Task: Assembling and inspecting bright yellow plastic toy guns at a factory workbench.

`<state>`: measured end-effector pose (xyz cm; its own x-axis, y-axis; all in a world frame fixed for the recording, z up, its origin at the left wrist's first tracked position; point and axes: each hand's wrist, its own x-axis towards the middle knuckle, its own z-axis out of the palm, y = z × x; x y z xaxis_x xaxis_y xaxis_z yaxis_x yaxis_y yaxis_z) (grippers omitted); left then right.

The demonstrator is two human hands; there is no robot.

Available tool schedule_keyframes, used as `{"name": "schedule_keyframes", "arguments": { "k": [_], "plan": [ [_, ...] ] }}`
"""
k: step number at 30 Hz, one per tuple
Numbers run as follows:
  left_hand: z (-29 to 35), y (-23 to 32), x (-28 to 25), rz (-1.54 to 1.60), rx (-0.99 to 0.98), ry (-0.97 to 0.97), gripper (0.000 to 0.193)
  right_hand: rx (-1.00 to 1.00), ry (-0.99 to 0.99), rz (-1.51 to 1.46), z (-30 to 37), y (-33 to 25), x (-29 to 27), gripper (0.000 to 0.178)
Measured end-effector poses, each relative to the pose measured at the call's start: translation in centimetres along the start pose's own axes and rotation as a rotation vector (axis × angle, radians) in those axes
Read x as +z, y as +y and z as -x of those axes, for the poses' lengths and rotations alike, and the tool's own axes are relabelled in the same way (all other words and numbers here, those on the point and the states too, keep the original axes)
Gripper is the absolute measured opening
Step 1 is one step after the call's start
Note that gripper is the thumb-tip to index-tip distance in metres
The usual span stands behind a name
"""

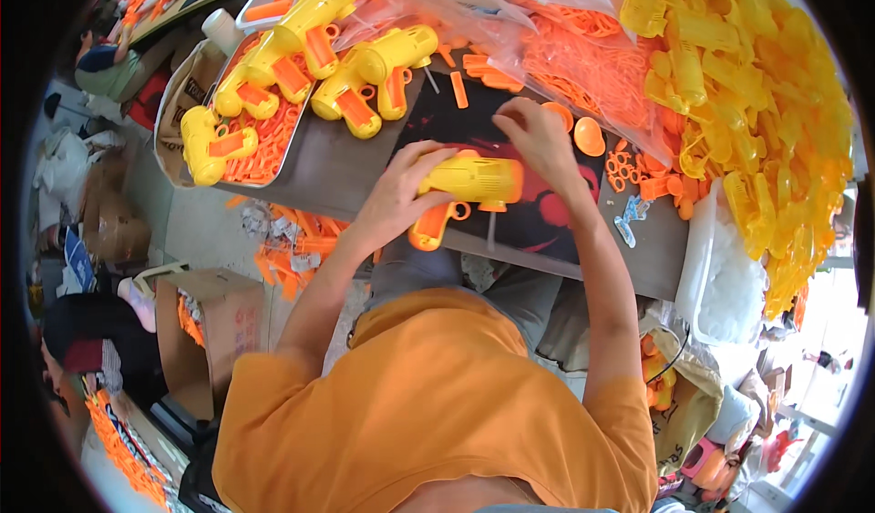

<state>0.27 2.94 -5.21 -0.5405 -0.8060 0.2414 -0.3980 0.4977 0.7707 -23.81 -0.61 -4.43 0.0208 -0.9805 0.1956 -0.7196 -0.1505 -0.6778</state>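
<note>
My left hand (pixel 398 192) is wrapped round the rear of a yellow toy gun (pixel 467 178) with an orange handle. The toy lies sideways above the dark mat (pixel 451 112), its orange-tinted front end to the right. My right hand (pixel 540 139) hovers past that end, fingertips drawn together; whatever they may hold is too small to make out. Beside it lie round orange caps (pixel 589 137). Beyond my left hand, several yellow toy guns with orange handles (pixel 357 107) rest in a group, some on a tray of small orange parts (pixel 273 144).
Yellow shell halves (pixel 729 76) are heaped high at the right, above a white bin (pixel 697 267). Clear bags of orange parts (pixel 583 66) cover the table's far side. Small orange rings (pixel 622 169) sit near the right edge. A cardboard box (pixel 214 331) stands at lower left.
</note>
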Motion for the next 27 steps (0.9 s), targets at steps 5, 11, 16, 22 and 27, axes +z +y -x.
{"name": "schedule_keyframes", "arguments": {
  "k": [5, 11, 16, 22, 27],
  "plan": [
    [1.3, -1.2, -2.4, 0.050, -0.075, 0.042, 0.052, 0.053, 0.140, 0.134, -1.6, 1.7, 0.4, 0.019],
    [0.8, -1.3, -2.5, 0.077, -0.054, 0.056, 0.053, 0.295, 0.420, 0.567, -0.9, 6.6, -3.9, 0.023],
    [-1.0, -0.5, 0.3, 0.107, -0.025, 0.037, 0.052, 0.078, 0.488, 0.660, -2.2, 8.3, -4.5, 0.025],
    [-1.8, 0.2, 2.7, 0.138, 0.040, -0.031, 0.055, -0.080, 0.470, 0.830, -3.7, 9.7, -3.2, 0.021],
    [-1.8, 0.2, 2.8, 0.113, 0.040, -0.039, 0.054, 0.118, 0.336, 0.003, -1.6, 8.3, -6.0, 0.019]
  ]
}}
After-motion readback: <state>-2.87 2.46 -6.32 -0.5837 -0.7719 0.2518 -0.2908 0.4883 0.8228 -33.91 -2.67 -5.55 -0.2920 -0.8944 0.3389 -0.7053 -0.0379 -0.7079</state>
